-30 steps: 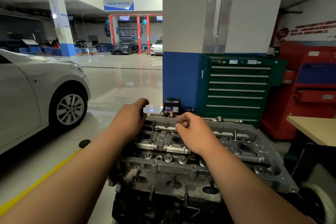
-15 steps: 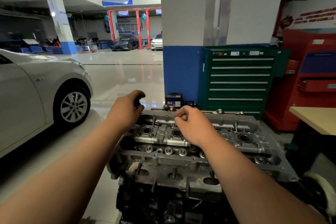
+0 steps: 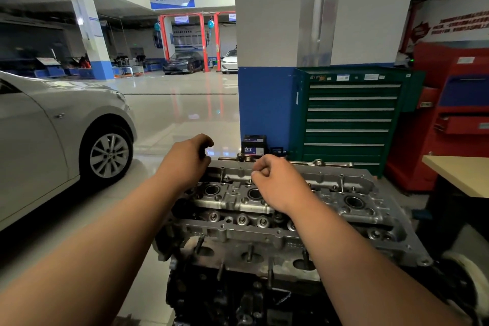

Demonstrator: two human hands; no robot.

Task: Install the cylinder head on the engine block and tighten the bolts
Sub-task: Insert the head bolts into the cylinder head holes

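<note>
The grey metal cylinder head [image 3: 344, 185] sits on top of the dark engine block [image 3: 238, 299] in front of me. My left hand [image 3: 182, 161] is at the head's far left corner, its thumb and fingers curled round a small dark bolt that they mostly hide. My right hand [image 3: 277, 182] is over the far rim near the middle. Its fingertips pinch together on a small bolt standing in the head. Several studs stick out of the near side of the head.
A silver car [image 3: 53, 135] stands on the left. Behind the engine are a blue and white pillar [image 3: 264, 103], a small battery box [image 3: 253, 147] and a green drawer cabinet [image 3: 349, 119]. On the right are a red cabinet [image 3: 449, 114] and a wooden table corner [image 3: 460, 172].
Both hands stay at the same spots on the head with fingers curled. Only my view has shifted a little.
</note>
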